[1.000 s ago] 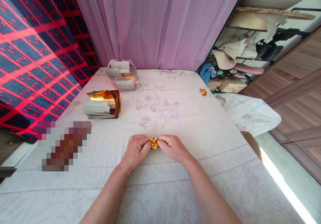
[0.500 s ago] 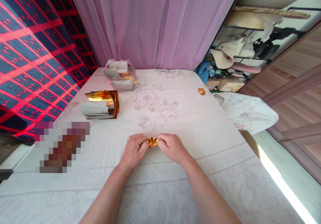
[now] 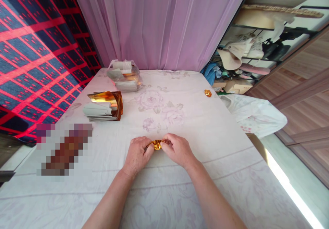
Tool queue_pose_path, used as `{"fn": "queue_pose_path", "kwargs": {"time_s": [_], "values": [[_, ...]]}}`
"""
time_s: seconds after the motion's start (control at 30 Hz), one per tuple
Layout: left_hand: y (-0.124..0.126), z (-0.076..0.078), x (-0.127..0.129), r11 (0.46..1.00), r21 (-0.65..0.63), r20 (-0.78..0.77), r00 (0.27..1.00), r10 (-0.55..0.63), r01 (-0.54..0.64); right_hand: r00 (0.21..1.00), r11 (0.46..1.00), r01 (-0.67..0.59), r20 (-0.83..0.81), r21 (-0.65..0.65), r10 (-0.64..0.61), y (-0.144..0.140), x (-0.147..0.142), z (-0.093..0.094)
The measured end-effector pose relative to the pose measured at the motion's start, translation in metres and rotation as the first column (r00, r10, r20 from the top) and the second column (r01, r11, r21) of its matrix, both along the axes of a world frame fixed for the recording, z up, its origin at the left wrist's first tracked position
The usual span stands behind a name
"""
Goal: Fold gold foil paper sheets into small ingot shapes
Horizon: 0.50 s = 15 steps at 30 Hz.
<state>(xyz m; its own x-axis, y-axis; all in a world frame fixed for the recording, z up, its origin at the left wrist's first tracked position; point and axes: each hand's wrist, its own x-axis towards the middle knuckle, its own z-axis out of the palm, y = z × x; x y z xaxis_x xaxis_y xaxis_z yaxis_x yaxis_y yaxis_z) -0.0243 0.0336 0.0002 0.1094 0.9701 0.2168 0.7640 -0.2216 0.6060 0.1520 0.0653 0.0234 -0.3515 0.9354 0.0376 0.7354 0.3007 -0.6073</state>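
While the left hand (image 3: 138, 152) and right hand (image 3: 178, 149) stayed pinched together on the gold foil piece (image 3: 157, 144), its ends had flared wider, the fold progressing.

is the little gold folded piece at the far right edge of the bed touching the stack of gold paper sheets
No, the small gold piece lies alone near the right edge, far from the stack of gold sheets on the left.
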Motion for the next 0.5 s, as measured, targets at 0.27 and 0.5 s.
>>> {"fn": "queue_pose_path", "kwargs": {"time_s": [0.27,0.5], "values": [[-0.001,-0.003,0.001,0.991,0.042,-0.003,0.992,0.125,-0.125,0.995,0.940,-0.048,-0.063,0.337,0.073,-0.005,-0.006,-0.002],[-0.002,-0.004,0.004,0.992,0.069,0.001,0.995,0.104,-0.104,1.000,0.954,-0.010,0.024,0.301,0.003,-0.008,-0.013,-0.010]]}}
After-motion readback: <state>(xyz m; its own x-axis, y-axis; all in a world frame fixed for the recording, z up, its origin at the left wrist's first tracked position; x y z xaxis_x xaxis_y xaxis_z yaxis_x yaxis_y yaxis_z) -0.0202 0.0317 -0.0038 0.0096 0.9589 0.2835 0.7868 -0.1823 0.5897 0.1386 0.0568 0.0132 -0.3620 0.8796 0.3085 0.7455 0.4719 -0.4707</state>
